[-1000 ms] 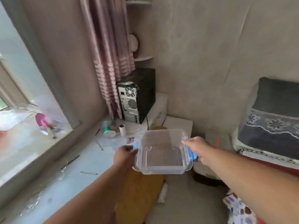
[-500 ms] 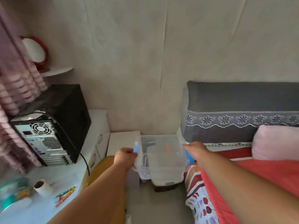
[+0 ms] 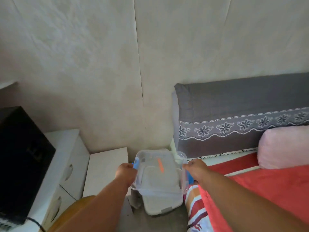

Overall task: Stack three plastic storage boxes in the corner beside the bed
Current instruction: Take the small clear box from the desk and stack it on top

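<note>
The wall (image 3: 100, 64) filled most of your view, with the bed (image 3: 267, 190) at right, its grey headboard cover (image 3: 234, 104) and pink pillow (image 3: 284, 146); a black PC (image 3: 20, 161) sat on the white cabinet (image 3: 73, 154) at left. Compared with a second before, the window and curtain were gone. Your left hand (image 3: 125, 173) and right hand (image 3: 195, 169) clamped the clear box (image 3: 158, 171) by its sides, above a lidded box (image 3: 160, 203) in the floor gap
</note>
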